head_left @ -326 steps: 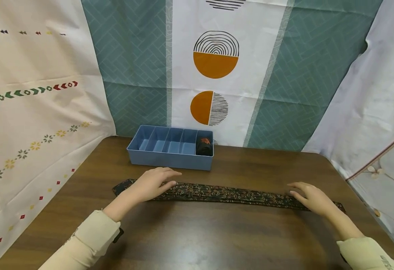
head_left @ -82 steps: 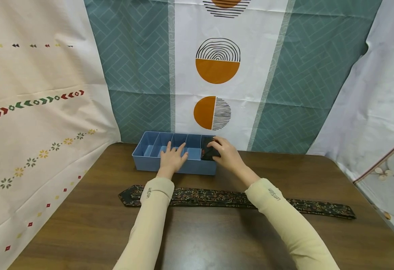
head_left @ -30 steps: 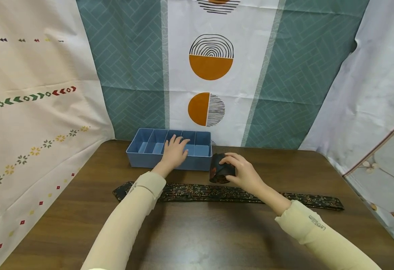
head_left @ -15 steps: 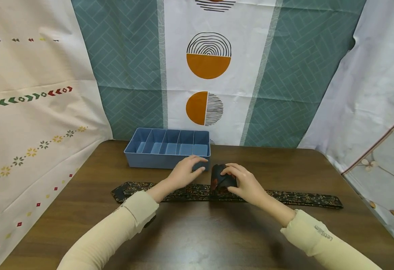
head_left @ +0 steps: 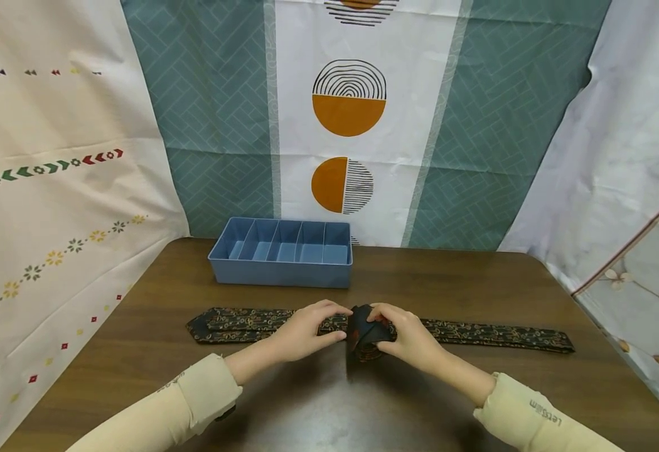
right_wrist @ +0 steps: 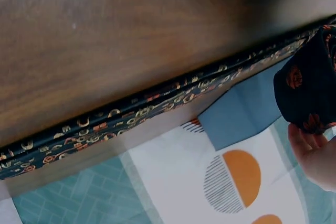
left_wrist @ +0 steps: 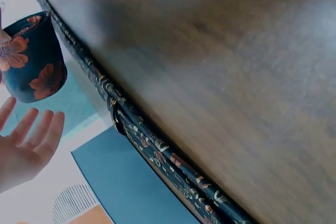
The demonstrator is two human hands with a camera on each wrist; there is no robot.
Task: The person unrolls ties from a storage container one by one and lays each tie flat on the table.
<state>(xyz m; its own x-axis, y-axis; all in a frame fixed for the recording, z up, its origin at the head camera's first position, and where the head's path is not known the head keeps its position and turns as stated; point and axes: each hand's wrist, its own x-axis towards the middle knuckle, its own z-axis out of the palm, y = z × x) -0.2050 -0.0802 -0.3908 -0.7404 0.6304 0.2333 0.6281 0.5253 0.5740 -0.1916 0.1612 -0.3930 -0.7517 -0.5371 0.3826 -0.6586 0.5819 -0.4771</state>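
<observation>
My right hand [head_left: 411,339] grips a rolled-up necktie [head_left: 361,333], dark with orange-red flowers, above the table's middle. In the right wrist view, fingertips of that hand [right_wrist: 315,156] press the side of the roll [right_wrist: 299,87]. The left hand [head_left: 307,333] hovers just left of it, thumb and fingers spread. Seen from the left wrist, its extended fingers stay a little apart from the roll [left_wrist: 44,59]. Behind both hands a second necktie [head_left: 493,333], dark with a small gold-and-red pattern, lies folded lengthwise across the table; hands and roll hide its middle.
A blue divided tray [head_left: 278,273] stands at the back, left of centre, with several bare compartments. Patterned cloths hang behind the wooden table [head_left: 448,276] and at both sides.
The right hand has lifted the rolled necktie from the tray's right-end compartment and brought it toward me, past the flat necktie. The left hand has left the tray and come beside the roll.
</observation>
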